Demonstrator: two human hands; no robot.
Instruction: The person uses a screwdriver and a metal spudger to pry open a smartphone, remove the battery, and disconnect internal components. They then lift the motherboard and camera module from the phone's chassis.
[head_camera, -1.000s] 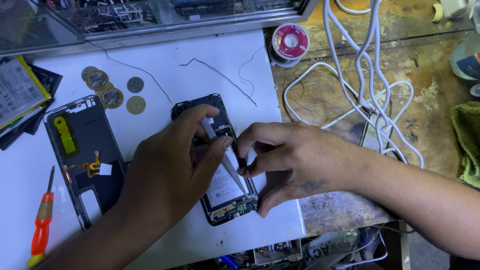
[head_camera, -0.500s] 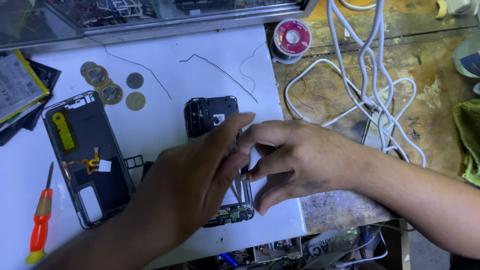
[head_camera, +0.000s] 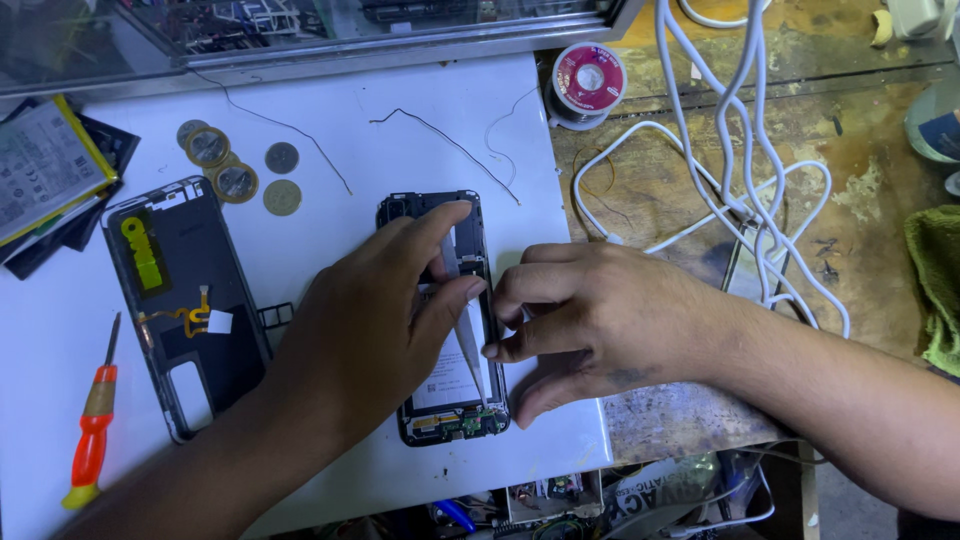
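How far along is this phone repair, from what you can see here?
Done: the back cover is off and lies beside the opened phone, its circuit board bare at the bottom. In hand: the left hand and right hand both press on the phone, around a thin silvery strip over the battery. Left: the cover is not back on; the screwdriver lies untouched.

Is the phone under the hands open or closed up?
Open. The phone lies with its back off, green circuit parts showing at the bottom; the removed back cover lies beside it.
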